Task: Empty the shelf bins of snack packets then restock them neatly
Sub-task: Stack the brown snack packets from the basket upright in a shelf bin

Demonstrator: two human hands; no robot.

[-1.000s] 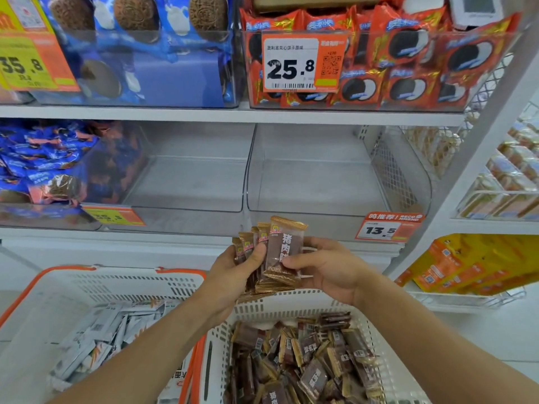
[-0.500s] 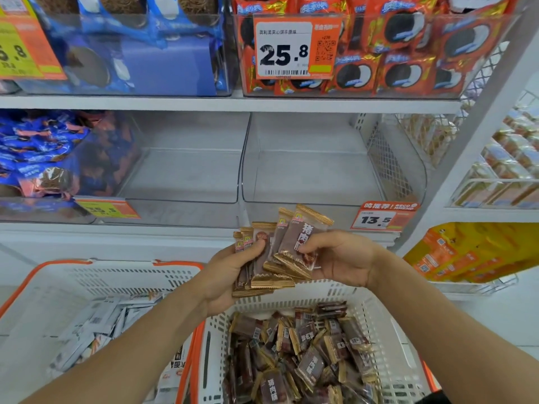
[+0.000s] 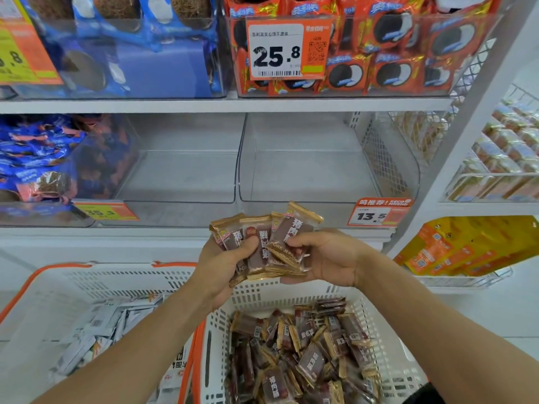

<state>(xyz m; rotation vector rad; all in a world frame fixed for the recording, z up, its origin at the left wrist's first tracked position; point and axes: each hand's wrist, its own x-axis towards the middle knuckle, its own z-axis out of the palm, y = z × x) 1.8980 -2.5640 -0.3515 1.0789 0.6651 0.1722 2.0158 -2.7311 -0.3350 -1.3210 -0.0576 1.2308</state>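
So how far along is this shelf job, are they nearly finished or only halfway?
About halfway, I'd judge. Emptying looks done: the two clear bins on the middle shelf hold nothing. In hand: the left hand and right hand grip a fanned stack of brown pork jerky packets, not yet in a bin. Left: the heap of brown packets in the right basket and the white packets in the left basket.

The fanned packets (image 3: pixel 264 243) are dark brown with gold crimped ends and white lettering, like the heap in the white perforated basket (image 3: pixel 294 291). The other basket (image 3: pixel 58 275) is white with an orange rim and holds grey-white packets (image 3: pixel 108 328). Price tags (image 3: pixel 287 51) are white and orange with black digits. Upper cookie packs (image 3: pixel 390 45) are red-orange; the left ones (image 3: pixel 32 153) are blue.
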